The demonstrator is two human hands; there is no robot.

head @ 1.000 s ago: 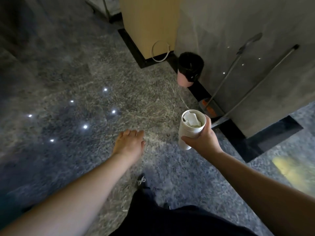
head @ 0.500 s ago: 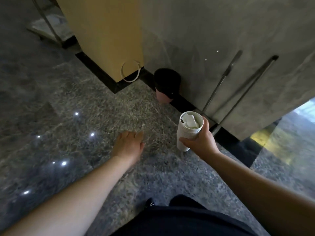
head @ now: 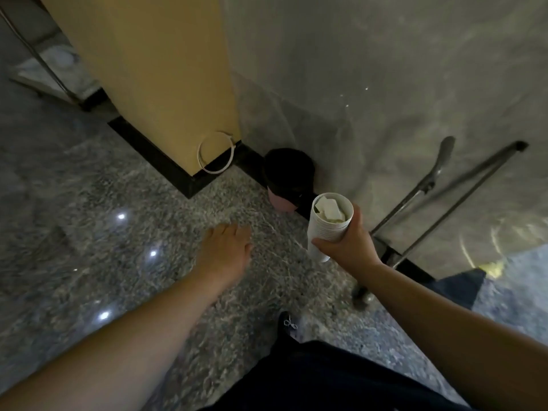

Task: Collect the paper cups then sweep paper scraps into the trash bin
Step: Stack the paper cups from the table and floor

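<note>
My right hand (head: 347, 243) grips a stack of white paper cups (head: 327, 223) held upright, with crumpled paper scraps (head: 327, 209) in the top cup. Just beyond the cups, a pink trash bin (head: 287, 179) lined with a black bag stands against the grey wall. My left hand (head: 225, 247) hangs over the floor with straight fingers and holds nothing. A broom handle (head: 427, 185) and a dustpan handle (head: 462, 200) lean on the wall to the right of the cups.
A yellow pillar (head: 154, 78) with a black base and a white cable loop (head: 215, 155) rises to the left of the bin. The speckled stone floor (head: 118, 262) spreads left. My dark shoe (head: 287, 321) and trouser leg are below.
The view has moved closer to the wall and the bin. The cup stack in my right hand now sits right next to the bin. My left hand has stayed open.
</note>
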